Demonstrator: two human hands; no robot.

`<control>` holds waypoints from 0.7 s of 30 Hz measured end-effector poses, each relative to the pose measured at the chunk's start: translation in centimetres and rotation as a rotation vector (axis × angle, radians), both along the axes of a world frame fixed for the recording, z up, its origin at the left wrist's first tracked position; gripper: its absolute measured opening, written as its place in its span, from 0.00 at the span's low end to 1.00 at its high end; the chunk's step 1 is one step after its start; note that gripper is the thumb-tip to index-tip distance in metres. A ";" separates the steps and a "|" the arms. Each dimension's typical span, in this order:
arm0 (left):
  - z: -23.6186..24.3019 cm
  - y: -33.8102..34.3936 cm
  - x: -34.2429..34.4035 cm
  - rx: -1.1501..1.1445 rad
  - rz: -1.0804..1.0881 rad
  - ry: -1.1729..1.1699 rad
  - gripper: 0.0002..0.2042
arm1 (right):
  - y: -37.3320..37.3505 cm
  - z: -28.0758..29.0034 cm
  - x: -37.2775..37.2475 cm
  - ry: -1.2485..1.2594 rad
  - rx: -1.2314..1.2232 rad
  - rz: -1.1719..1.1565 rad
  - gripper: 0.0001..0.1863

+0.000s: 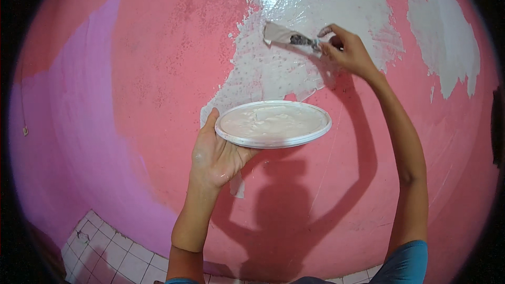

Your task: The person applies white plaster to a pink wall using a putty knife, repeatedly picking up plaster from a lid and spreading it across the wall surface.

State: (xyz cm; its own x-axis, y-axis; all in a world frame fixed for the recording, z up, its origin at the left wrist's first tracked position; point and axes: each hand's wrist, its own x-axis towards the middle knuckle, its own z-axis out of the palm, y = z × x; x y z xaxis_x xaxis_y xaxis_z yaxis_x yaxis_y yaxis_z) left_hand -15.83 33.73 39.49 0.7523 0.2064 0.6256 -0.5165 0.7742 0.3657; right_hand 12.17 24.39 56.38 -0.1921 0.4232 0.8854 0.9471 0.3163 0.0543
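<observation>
My left hand (218, 155) holds up a round white plastic lid (273, 142) from beneath, thumb at its left rim. White putty (271, 118) covers the top of the lid. In my right hand (347, 52) is a putty knife (281, 34), gripped by its handle, with the blade pointing left. Whitish paste coats the blade, which is at the wall or very close to it; I cannot tell which. Behind the knife, a broad patch of white putty (336, 0) spreads over the pink wall (173, 68). It looks wet and shiny near the top.
A second white putty patch (444, 37) is on the wall at the right. To the left, part of the wall is painted purple (79, 105). Light floor tiles (118, 255) show at the lower left. A thin cord with a small end piece (25, 131) hangs at the far left.
</observation>
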 end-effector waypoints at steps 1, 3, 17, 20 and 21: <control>-0.3 0.3 0.1 -0.012 0.002 0.002 0.35 | 0.6 0.7 0.3 0.092 -0.090 0.048 0.12; -0.8 1.0 0.1 0.023 -0.012 -0.021 0.35 | 0.8 1.6 0.7 0.118 -0.142 0.023 0.12; -0.5 -0.4 -0.6 -0.121 0.078 0.076 0.33 | 0.9 1.1 0.0 0.172 -0.262 0.081 0.12; -0.7 -0.5 -0.3 -0.119 0.066 0.076 0.33 | 2.0 1.1 0.3 0.075 -0.217 0.056 0.11; -0.8 -0.6 -0.3 -0.096 0.067 0.069 0.33 | 2.2 1.1 0.6 0.000 -0.162 0.020 0.11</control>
State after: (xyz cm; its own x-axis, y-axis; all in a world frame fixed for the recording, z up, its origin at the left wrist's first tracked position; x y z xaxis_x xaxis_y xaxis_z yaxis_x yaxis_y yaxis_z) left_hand -16.09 33.17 38.73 0.7755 0.3142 0.5476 -0.5444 0.7721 0.3279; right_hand 12.76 26.57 57.44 -0.2017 0.5568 0.8058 0.9406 0.3396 0.0008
